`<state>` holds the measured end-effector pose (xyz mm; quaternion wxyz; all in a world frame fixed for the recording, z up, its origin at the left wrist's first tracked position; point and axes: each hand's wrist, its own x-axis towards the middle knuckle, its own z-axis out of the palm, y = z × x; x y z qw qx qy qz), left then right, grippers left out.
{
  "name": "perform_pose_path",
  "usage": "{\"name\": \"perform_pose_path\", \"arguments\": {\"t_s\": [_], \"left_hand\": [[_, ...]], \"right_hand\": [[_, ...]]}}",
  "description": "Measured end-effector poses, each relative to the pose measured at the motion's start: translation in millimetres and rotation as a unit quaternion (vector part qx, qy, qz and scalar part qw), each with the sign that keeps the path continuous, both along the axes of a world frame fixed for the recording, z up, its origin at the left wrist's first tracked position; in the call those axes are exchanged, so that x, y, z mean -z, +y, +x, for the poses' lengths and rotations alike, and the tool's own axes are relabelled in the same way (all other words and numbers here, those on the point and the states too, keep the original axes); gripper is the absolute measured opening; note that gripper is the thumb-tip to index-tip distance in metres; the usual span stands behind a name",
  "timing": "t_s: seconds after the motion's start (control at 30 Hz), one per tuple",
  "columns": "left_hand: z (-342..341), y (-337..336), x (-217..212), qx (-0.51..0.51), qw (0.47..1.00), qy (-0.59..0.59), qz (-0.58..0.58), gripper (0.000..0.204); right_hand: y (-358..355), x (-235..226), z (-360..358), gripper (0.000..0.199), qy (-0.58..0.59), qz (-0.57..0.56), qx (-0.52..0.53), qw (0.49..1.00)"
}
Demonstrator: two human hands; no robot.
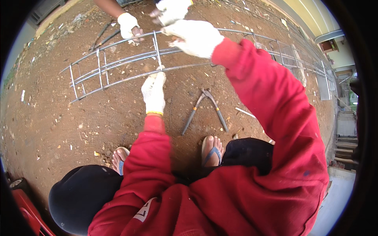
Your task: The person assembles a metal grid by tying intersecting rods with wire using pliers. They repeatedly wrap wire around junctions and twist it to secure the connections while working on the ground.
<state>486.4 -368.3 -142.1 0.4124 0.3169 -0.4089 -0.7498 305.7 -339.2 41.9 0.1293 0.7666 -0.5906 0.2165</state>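
A long cage of steel reinforcing bars (130,78) with square stirrups lies across the ground ahead of me. My left hand (153,93), in a white knit glove, is closed at the lower end of one stirrup (157,49), by the near bar. Also gloved, my right hand (197,37) reaches over the cage, with its fingertips bent together at that stirrup's upper corner. Whatever small thing it may pinch is hidden. Across from me, another person's gloved hand (128,28) grips the far bar, and their second glove (172,11) is blurred beside my right fingers.
Pincers (204,110) with dark handles lie spread on the brown dirt, just before my sandalled feet. Another long-handled tool (104,37) rests beyond the cage at left. A pale stick (245,113) lies right of the pincers. Concrete blocks (298,65) stand near the cage's right part.
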Motion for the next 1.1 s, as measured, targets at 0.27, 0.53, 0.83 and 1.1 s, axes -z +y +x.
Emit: {"name": "perform_pose_path", "arguments": {"t_s": [0.27,0.53,0.83,1.1], "left_hand": [[10.6,-2.5,-8.8,0.012,0.998,-0.048,-0.023,0.027],[20.2,11.8,-6.8,-0.076,0.997,-0.017,0.023,0.027],[35.9,16.2,16.5,-0.111,0.975,-0.171,0.089,0.024],[-27.6,61.1,10.5,0.006,0.759,-0.423,-0.495,0.042]], "right_hand": [[184.6,54.5,-61.8,0.029,0.039,0.506,0.278,0.816],[292.2,130.8,-77.0,0.038,0.132,0.688,0.336,0.629],[298.1,143.9,-74.9,0.03,0.117,0.679,0.303,0.659],[256.5,125.0,-57.9,0.027,0.1,0.686,0.268,0.669]]}}
